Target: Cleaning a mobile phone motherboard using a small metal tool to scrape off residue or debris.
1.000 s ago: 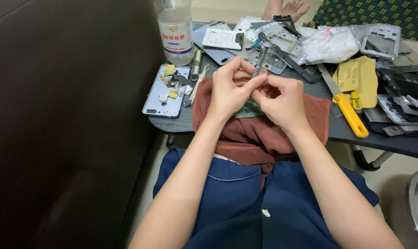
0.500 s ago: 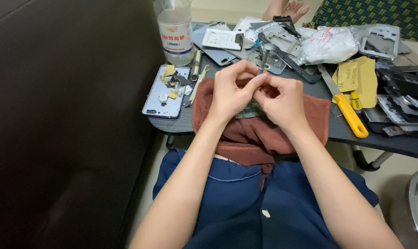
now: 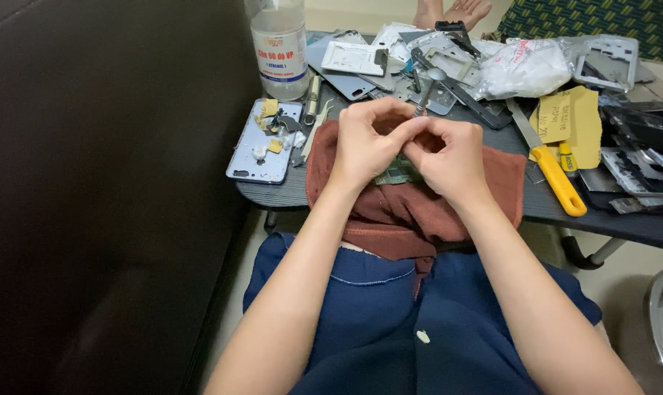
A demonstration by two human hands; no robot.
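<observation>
Starting nearest: blue fabric (image 3: 390, 322) covers the lap, smooth, with one small pale button. Above it a rust-red towel (image 3: 405, 212), soft and nubby, drapes over the front edge of the dark desk (image 3: 273, 192). Left hand (image 3: 366, 146) and right hand (image 3: 448, 155) meet over the towel, fingers curled tight, pinching a small green circuit board (image 3: 399, 172); only its flat lower edge shows between the palms. A thin metal tool shaft (image 3: 426, 91) rises from the fingertips. Left of the towel lies a pale blue phone back cover (image 3: 262, 143) holding yellow scraps. Right: an orange-handled knife (image 3: 555, 175). Farther back stand a clear plastic bottle (image 3: 279, 44) and scattered metal phone frames (image 3: 437, 69).
</observation>
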